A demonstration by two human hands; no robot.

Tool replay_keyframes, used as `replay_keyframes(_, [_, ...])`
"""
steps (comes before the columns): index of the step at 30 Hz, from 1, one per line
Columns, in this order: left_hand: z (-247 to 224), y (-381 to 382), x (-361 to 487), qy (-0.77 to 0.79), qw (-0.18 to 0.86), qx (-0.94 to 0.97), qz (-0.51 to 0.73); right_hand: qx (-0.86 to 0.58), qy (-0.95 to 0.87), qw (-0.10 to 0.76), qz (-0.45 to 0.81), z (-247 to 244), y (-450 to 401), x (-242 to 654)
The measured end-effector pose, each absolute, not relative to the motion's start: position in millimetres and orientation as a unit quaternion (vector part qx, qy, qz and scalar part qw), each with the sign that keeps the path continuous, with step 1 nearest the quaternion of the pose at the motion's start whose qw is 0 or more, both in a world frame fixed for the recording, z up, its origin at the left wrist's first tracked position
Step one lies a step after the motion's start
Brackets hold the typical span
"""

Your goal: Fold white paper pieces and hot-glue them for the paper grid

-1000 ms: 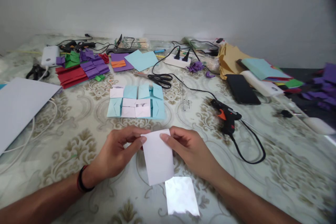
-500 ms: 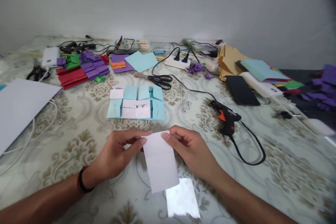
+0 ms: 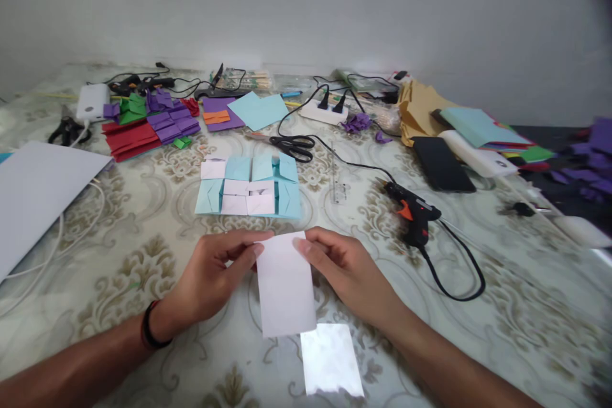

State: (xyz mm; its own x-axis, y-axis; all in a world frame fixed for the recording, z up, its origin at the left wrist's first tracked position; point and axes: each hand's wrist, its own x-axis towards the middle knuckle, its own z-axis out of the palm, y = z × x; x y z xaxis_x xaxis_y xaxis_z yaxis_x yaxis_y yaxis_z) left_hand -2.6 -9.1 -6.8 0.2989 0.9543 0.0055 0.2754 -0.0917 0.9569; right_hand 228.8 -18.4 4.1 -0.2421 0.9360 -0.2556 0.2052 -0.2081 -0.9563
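My table (image 3: 215, 338) has the blue-and-white piece (image 3: 236, 169) lying just past my fingers. My left hand (image 3: 213, 284) and right hand (image 3: 347, 271) are each pinching near a top corner of the white paper (image 3: 287, 293), which hangs between them. Compared with half a second ago, its bottom edge has swung left and up a bit, so I'd say it's still being handled, nothing settled yet.

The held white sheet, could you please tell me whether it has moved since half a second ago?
Yes: the held white sheet has shifted left and slightly up in the picture, against the folded paper panel.
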Motion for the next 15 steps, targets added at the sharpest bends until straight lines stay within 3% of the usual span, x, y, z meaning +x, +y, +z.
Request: replay_keyframes(15, [-11.4,-6.6,-3.1,0.485,0.473,0.63,0.38,-0.526,-0.55,0.27,0.59,1.8,-13.7,229.0])
